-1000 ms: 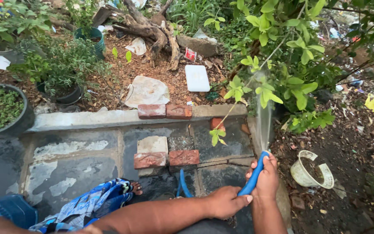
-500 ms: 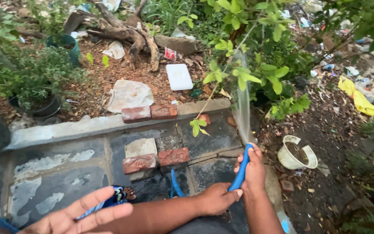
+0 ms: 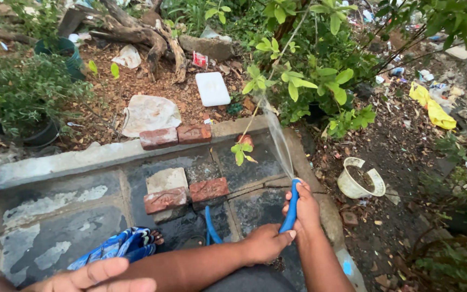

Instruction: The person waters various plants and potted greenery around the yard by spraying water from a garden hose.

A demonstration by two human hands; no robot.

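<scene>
Far left: potted plant [image 3: 33, 103] on the soil bed, above the kerb. Bottom-left edge: a third hand [image 3: 98, 276], fingers spread and holding nothing; I can't tell whose it is. Just right of it a blue patterned cloth [image 3: 114, 249] lies on the wet paving [image 3: 55, 216]. Next, a pale flat stone [image 3: 149, 113] on the mulch, with two bricks [image 3: 174, 135] on the kerb just below it and more bricks [image 3: 185, 192] stacked on the paving. A white slab [image 3: 213, 88] lies on the mulch further up. Centre: the blue hose [image 3: 210, 227] comes up from the paving behind the left forearm and runs right into both hands. Left hand [image 3: 266, 243] has its grip pressed together around the lower hose, arm crossing in from bottom left. Right hand [image 3: 305, 208] sits just above it, grip wrapped tight on the hose end, with the tip poking out at the top of the fist. A water jet [image 3: 277, 135] leaves the tip, angled up and left, and reaches the leafy shrub [image 3: 309, 70] beyond the kerb. Right of the hands, a cracked white pot [image 3: 360, 181] sits on bare dirt, near but not touching them. Far right, a yellow wrapper [image 3: 433, 108] lies among litter, well apart from the hose.
</scene>
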